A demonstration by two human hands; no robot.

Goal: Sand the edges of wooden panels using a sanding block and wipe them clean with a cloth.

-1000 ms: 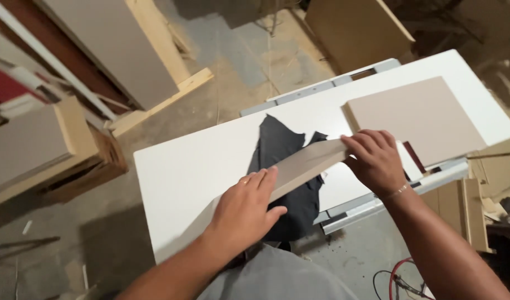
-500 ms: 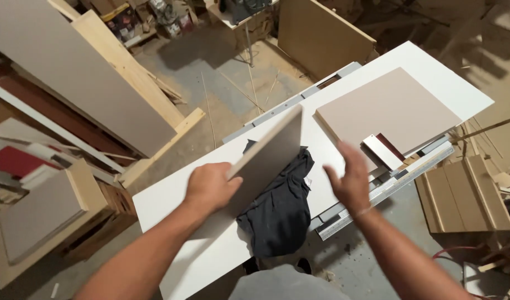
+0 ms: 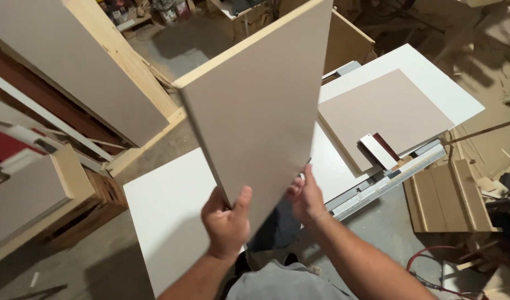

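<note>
Dusty concrete floor (image 3: 210, 53), boards leaning at left (image 3: 82, 72), white worktable (image 3: 171, 205), timber offcuts (image 3: 449, 194) at right

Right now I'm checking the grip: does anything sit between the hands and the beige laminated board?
Nothing visible: the left hand and right hand both grip the beige laminated board directly at its lower end.

The long beige laminated board with a raw wooden edge (image 3: 260, 105), which a second ago lay low across the white tabletop (image 3: 166, 205), now stands raised and tilted up toward the camera, filling the middle of the view. The left hand (image 3: 227, 222) has shifted to clamp its near corner, and the right hand (image 3: 306, 197) has moved to the near edge. The dark cloth (image 3: 277, 230) is now mostly hidden, probably unmoved
</note>
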